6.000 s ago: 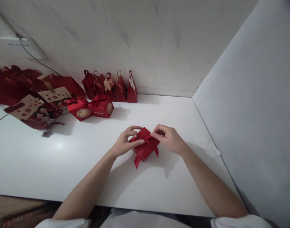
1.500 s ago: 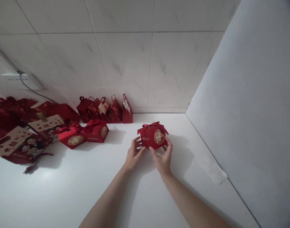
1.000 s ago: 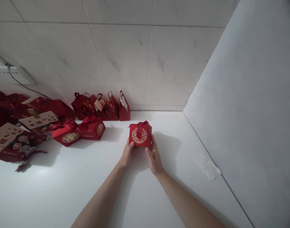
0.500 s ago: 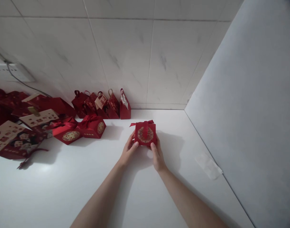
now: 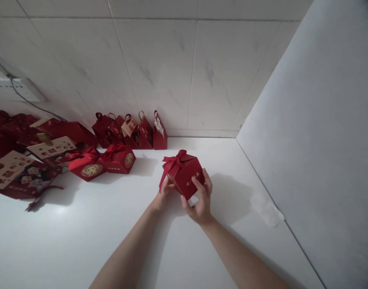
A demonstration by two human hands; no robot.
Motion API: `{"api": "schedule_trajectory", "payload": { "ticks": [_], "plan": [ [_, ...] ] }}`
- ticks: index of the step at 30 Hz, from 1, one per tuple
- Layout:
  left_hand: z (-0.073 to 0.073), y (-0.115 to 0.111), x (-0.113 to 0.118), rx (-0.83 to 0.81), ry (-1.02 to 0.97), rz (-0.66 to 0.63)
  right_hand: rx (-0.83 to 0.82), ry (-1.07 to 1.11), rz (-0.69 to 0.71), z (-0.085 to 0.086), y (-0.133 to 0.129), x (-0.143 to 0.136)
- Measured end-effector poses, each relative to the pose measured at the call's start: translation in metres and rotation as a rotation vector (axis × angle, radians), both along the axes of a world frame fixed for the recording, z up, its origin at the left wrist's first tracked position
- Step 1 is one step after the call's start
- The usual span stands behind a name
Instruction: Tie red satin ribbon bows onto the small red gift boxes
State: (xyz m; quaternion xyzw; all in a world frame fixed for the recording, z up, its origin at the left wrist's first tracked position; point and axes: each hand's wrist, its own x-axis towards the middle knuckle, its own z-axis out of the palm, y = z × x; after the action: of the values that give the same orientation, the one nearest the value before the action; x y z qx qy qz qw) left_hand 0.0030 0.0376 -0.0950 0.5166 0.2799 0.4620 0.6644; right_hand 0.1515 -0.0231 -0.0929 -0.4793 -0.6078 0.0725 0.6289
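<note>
Between my two hands is a red gift box [image 5: 185, 176] with a ribbon bow on top and small gold characters on the side facing me. My left hand [image 5: 165, 192] grips its lower left side, where a ribbon tail hangs down; part of those fingers is hidden behind the box. My right hand [image 5: 200, 198] holds the right side, with fingers against the printed face and the thumb at the bottom corner. The box is tilted and turned at an angle. Its shadow falls to the right on the white table [image 5: 117, 249].
Two bow-tied red boxes [image 5: 92, 167] stand to the left. Behind them a row of small red boxes with loops [image 5: 145, 134] lines the tiled wall. Further left are photo-printed boxes [image 5: 27, 176]. A white tissue-like piece [image 5: 267, 209] lies at right by the white panel [image 5: 328, 152].
The box has been turned between my hands, so the plain side with gold characters now faces me instead of the round gold emblem. My right fingers have moved onto that face.
</note>
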Motion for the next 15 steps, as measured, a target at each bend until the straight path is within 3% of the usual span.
{"api": "schedule_trajectory", "payload": {
  "ticks": [2,7,15],
  "plan": [
    [-0.001,-0.001,0.000,-0.025,-0.001,-0.003,-0.021,-0.008,-0.026,0.002,-0.001,-0.001],
    [0.005,-0.002,0.001,-0.007,0.073,0.042,-0.169,0.202,0.059,0.001,0.004,-0.001],
    [0.014,0.000,0.007,-0.014,0.071,0.124,-0.271,0.379,0.127,-0.002,0.008,0.000]
  ]
}}
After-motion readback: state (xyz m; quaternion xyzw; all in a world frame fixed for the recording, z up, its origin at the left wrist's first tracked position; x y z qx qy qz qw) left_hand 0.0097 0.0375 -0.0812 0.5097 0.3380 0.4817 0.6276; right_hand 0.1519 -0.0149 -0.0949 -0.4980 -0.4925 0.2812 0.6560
